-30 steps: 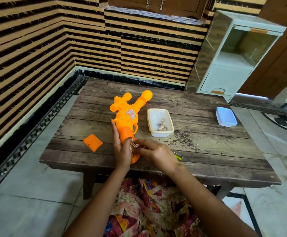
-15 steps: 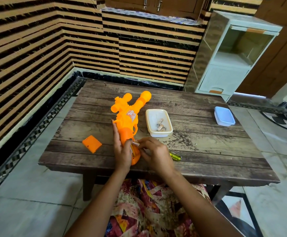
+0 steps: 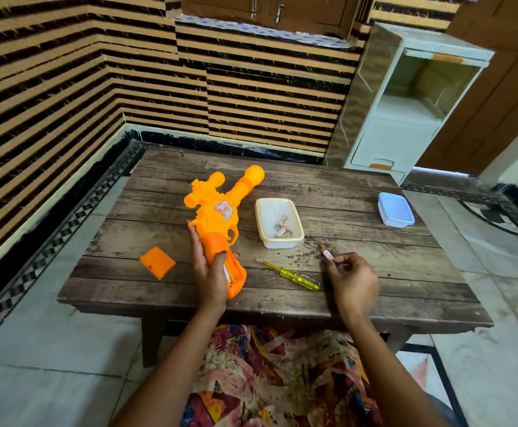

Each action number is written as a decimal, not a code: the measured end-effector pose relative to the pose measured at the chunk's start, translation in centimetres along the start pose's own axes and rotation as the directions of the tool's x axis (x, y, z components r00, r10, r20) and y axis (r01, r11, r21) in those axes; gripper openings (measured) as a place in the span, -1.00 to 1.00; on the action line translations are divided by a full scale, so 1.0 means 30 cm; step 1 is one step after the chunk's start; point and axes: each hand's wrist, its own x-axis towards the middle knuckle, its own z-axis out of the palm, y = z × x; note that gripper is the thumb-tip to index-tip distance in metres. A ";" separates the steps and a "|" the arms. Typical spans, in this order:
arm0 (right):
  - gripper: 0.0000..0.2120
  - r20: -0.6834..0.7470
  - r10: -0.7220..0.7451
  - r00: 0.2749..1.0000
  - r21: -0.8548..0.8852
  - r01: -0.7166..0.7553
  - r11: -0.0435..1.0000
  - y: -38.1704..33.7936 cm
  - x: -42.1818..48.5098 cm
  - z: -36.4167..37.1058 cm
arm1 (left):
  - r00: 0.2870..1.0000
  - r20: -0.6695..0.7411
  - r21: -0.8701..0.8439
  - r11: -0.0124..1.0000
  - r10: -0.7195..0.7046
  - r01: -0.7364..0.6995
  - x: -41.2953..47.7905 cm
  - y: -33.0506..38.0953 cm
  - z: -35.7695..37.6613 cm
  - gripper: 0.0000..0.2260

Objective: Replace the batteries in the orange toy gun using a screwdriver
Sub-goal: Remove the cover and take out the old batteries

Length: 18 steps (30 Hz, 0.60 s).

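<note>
Orange toy gun point(image 3: 217, 220) flat on wooden table point(image 3: 359, 211), left of centre, muzzle far. Left hand point(image 3: 210, 272) wraps grip, thumb over open battery bay. Right hand point(image 3: 353, 278), well right, pinches small battery point(image 3: 327, 254) at fingertips, other fingers curled. Yellow screwdriver point(image 3: 291, 275) lies between hands, untouched. Orange cover point(image 3: 157, 261) near-left. White tray point(image 3: 281, 242) of small parts just right of gun; blue box point(image 3: 396, 209) far right.

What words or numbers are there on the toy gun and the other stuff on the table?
Sticker on the toy gun: too blurred to read.
Label on the battery pinched by the right hand: too small to read.
No other writing can be made out.
</note>
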 end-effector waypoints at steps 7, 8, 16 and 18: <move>-0.88 0.055 0.050 0.997 0.075 -0.054 0.996 0.025 -0.014 0.009 | 1.000 -0.009 0.036 0.999 0.002 -0.002 -0.002 -0.005 -0.009 -0.37; -0.87 0.058 0.044 0.997 0.088 -0.049 0.995 0.027 -0.016 0.009 | 1.000 -0.012 0.028 1.000 0.002 -0.001 -0.003 -0.006 -0.010 -0.37; -0.81 0.116 0.038 0.992 0.102 -0.050 0.994 0.046 -0.015 0.006 | 1.000 -0.002 0.035 0.999 0.011 -0.011 0.002 -0.017 -0.009 -0.38; -0.81 0.118 0.035 0.992 0.100 -0.047 0.994 0.046 -0.014 0.005 | 0.999 0.000 0.023 0.999 0.034 -0.034 0.004 -0.015 -0.005 -0.38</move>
